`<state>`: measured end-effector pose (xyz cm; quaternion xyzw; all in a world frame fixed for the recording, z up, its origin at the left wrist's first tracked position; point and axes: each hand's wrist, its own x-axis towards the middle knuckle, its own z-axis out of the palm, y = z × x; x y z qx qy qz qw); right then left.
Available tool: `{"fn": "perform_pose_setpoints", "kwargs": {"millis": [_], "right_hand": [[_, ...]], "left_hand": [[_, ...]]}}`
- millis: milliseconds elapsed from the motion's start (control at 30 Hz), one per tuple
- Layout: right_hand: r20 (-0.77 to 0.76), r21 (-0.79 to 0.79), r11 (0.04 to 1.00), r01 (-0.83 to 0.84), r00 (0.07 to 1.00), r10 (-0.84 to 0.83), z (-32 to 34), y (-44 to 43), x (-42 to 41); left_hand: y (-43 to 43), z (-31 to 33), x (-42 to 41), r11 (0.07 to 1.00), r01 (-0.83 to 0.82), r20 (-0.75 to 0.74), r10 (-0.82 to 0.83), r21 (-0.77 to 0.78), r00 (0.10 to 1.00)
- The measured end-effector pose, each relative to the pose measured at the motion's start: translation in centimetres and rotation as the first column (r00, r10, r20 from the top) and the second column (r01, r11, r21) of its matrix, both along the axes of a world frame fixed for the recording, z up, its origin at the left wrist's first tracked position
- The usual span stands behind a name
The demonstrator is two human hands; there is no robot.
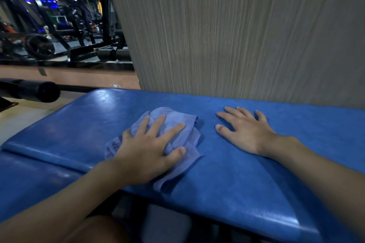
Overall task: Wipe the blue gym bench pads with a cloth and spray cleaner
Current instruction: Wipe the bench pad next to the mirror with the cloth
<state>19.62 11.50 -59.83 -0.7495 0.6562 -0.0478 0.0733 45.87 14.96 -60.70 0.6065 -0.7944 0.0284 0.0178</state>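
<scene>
On bench pad (237,183), mid-surface: my left hand (146,150) flat, pressing cloth (177,114); right hand (246,132) flat on pad beside, empty. Risk, I judge: bunched cloth skips patches, slides off pad's near edge.

Crumpled lilac cloth (175,114) lies on glossy blue bench pad (237,173).

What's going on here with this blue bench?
A person is cleaning a padded gym bench. Their left hand presses a crumpled bluish cloth down on the blue bench pad, fingers spread over it. The right hand lies flat and bare on the same pad, beside the cloth but not touching it. A grey wood-grain wall stands right behind the bench.
</scene>
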Motion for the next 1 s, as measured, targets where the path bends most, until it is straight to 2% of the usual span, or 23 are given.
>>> {"fn": "perform_pose_setpoints", "kwargs": {"millis": [133,200,300,400,667,833,1000], "right_hand": [[-0.065,0.016,1.000,0.005,0.998,-0.004,1.0,-0.4,0.3],[-0.038,-0.028,1.000,-0.008,0.999,0.007,1.6,-1.1,0.8],[0.035,-0.035,0.999,-0.010,0.999,0.011,1.4,-1.9,1.9],[-0.029,0.004,1.000,-0.023,0.999,0.023,0.0,-2.0,2.8],[-0.039,-0.047,0.999,-0.022,0.999,0.021,-0.8,-2.3,2.6],[-0.030,-0.042,0.999,-0.016,0.999,0.015,-0.5,-2.0,2.7],[-0.017,-0.027,1.000,-0.005,1.000,0.004,-0.2,-1.8,2.8]], "left_hand": [[1.1,0.1,0.8,1.000,-0.001,0.003,0.001,0.008,1.000],[-0.1,0.1,0.4,1.000,-0.018,-0.001,0.018,0.023,1.000],[-3.3,0.2,-0.4,0.996,-0.039,-0.014,0.041,0.078,0.999],[-7.6,0.4,-1.2,0.995,-0.047,-0.041,0.051,0.087,0.998],[-17.2,0.9,-3.9,0.992,-0.092,-0.055,0.097,0.084,0.994],[-15.2,0.3,-2.7,0.998,-0.051,-0.061,0.054,0.043,0.997],[-7.9,0.2,-0.2,0.999,-0.027,-0.076,0.030,0.041,0.997]]}}
